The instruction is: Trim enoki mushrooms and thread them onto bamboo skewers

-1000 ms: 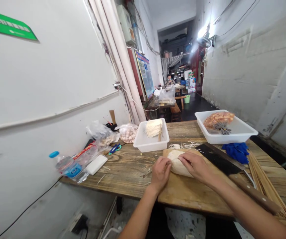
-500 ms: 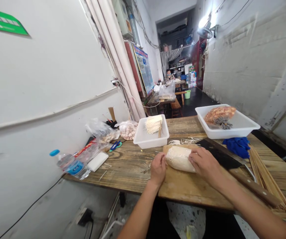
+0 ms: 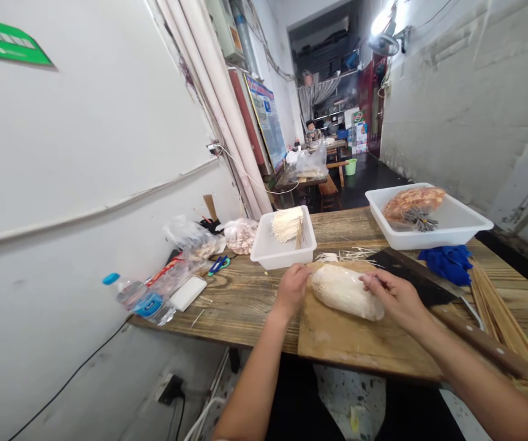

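Observation:
A pale, plastic-wrapped pack of what look like enoki mushrooms (image 3: pixel 344 294) lies on the wooden cutting board (image 3: pixel 332 340), slightly slanted. At its left end, my left hand (image 3: pixel 293 286) is closed in a pinch on the wrapping. My right hand (image 3: pixel 395 297) pinches the film at the pack's upper right side, thumb and forefinger together. Just right of the board rests a large cleaver (image 3: pixel 411 275), its wooden handle (image 3: pixel 482 340) toward me. Thin white strands (image 3: pixel 351 254) are scattered behind the board.
A white tub (image 3: pixel 271 251) holds a pale bundle with sticks. Another white tub (image 3: pixel 452 236) has bagged skewered food. Bamboo skewers (image 3: pixel 498 312) and a blue cloth (image 3: pixel 448 262) lie right. Scissors (image 3: pixel 219 264), a water bottle (image 3: pixel 147 303) and bags stand left. A person (image 3: pixel 312 131) sits far back.
My right hand has gone from lying over the pack's right end to pinching its film near the top. The right end of the pack is now uncovered. The view has shifted slightly.

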Demonstrator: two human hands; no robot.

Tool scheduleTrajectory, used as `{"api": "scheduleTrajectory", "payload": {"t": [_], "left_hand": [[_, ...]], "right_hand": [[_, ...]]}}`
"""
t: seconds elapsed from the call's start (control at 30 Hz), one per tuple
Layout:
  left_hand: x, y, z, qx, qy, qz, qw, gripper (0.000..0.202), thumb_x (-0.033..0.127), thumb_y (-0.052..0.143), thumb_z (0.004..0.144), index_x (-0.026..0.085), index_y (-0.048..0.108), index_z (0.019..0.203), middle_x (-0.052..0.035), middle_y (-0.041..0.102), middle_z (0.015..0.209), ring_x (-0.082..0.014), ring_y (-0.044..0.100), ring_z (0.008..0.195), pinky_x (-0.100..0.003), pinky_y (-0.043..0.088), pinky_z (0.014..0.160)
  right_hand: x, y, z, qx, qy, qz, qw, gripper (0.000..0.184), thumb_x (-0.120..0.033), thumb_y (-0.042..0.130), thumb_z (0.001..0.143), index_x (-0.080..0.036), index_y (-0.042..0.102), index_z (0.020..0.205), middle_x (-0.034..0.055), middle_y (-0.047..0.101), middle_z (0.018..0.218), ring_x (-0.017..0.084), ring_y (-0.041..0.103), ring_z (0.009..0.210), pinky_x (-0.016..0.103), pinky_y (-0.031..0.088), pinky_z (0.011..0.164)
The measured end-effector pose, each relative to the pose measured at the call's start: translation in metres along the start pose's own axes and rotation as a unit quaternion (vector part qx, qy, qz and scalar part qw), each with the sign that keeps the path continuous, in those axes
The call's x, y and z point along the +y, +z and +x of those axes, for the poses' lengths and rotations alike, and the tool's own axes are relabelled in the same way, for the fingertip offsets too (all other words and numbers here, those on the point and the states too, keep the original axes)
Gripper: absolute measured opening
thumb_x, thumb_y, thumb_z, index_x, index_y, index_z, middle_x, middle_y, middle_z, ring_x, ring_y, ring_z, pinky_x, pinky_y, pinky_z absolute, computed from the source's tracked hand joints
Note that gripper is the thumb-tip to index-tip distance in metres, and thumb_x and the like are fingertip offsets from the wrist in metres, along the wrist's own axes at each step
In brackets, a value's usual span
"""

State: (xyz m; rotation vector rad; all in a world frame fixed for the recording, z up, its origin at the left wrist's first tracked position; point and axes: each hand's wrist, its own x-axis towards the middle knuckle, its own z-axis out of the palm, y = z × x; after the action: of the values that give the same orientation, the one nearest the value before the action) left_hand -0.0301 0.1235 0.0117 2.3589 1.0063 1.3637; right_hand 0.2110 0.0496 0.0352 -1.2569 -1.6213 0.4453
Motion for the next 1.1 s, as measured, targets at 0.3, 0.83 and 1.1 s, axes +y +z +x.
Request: {"api": "scheduleTrajectory", "payload": {"t": [0.3,0.83,1.1], "left_hand": [[-0.003,0.012,0.004,0.013,-0.124,-0.086,0.988,0.015,0.019,0.043,0.092,0.017,0.059,0.091,0.0039,0.058,0.059,-0.01,0.056,0.05,-0.021,0.047,0.055],[0.004,0.01,0.027,0.089,-0.144,-0.131,0.977,0.019,0.027,0.053,0.086,0.016,0.067,0.094,-0.0011,0.065,0.074,-0.0113,0.057,0.063,-0.024,0.049,0.067],[-0.004,0.02,0.038,0.123,-0.177,-0.165,0.963,0.019,0.025,0.052,0.086,0.016,0.066,0.095,0.001,0.062,0.067,-0.0083,0.052,0.051,-0.02,0.046,0.054]], "right_hand": [[-0.002,-0.001,-0.005,0.017,0.062,0.047,0.997,0.035,-0.051,0.049,0.087,-0.019,0.063,0.08,0.0027,0.065,0.071,0.016,0.059,0.066,0.027,0.046,0.064],[-0.014,-0.005,0.006,0.053,0.058,0.065,0.995,0.037,-0.053,0.047,0.088,-0.02,0.061,0.077,0.001,0.061,0.07,0.013,0.05,0.056,0.025,0.042,0.054],[-0.025,-0.019,0.028,0.048,-0.011,0.014,0.999,0.037,-0.056,0.052,0.082,-0.022,0.067,0.087,0.0048,0.067,0.081,0.02,0.06,0.074,0.032,0.048,0.073]]}}
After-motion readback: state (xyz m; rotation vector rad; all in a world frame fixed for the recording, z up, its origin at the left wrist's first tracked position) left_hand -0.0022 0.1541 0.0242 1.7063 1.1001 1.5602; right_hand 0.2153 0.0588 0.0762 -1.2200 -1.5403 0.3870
